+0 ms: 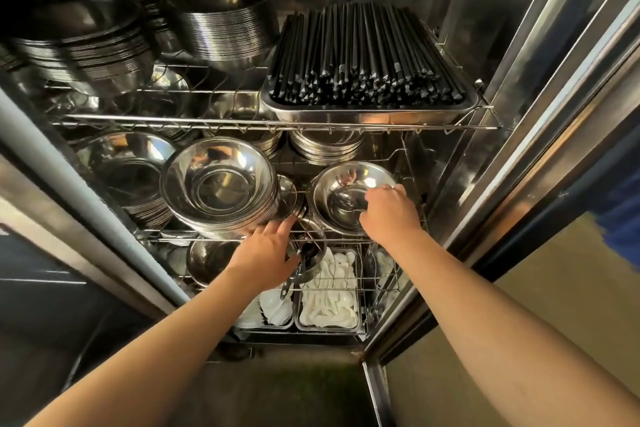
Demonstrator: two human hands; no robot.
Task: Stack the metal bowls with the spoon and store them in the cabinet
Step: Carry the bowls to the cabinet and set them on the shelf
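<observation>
- The right hand (389,215) reaches into the cabinet (519,87) at the middle wire shelf (221,239), its grip pinching the near right rim of a metal bowl (346,198) that tops a short stack at the shelf's right end.
- That bowl sits mouth up, slightly tilted toward the camera; the fingers curl over its rim into the inside, with the thumb hidden behind the hand.
- The left hand (268,255) is lower and to the left, at the front edge of the same shelf, fingers pressed together and pointing up toward the gap between the two front stacks.
- Under its palm and thumb lies a small metal vessel with a spoon (289,282) whose handle hangs down below the hand; whether the grip actually clamps it or only rests against it cannot be told.
- Just left of this hand stands a taller stack of bowls (218,191), mouth up, at the middle of the shelf's front edge; the fingertips are close to its lower rim.
- Further stacks fill the shelf's left end and back.
- On the top shelf a steel tray (367,113) at the right front corner carries black chopsticks (363,55), with more bowl stacks to its left.
- On the bottom shelf, beneath both hands, trays hold white spoons (329,302).
</observation>
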